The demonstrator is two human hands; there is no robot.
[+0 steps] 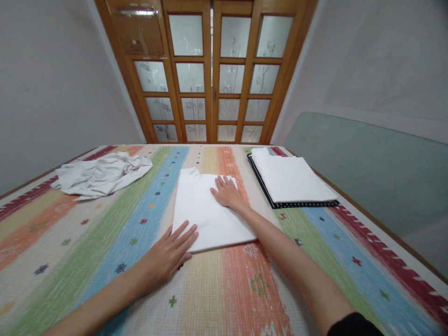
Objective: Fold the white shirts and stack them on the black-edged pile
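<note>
A white shirt (206,214), folded into a flat rectangle, lies in the middle of the striped cloth (147,233). Its collar end points away from me. My right hand (226,192) rests flat on the far right part of the shirt, fingers spread. At the near left corner, my left hand (175,252) lies with its fingers stretched out, fingertips on the shirt's edge and the palm over the cloth. Neither hand grasps anything.
A crumpled white garment (105,175) lies at the far left. On the right, a folded white garment (294,179) sits on a black patterned one (304,204). Wooden doors with glass panes (194,77) stand beyond the far edge, and walls flank both sides.
</note>
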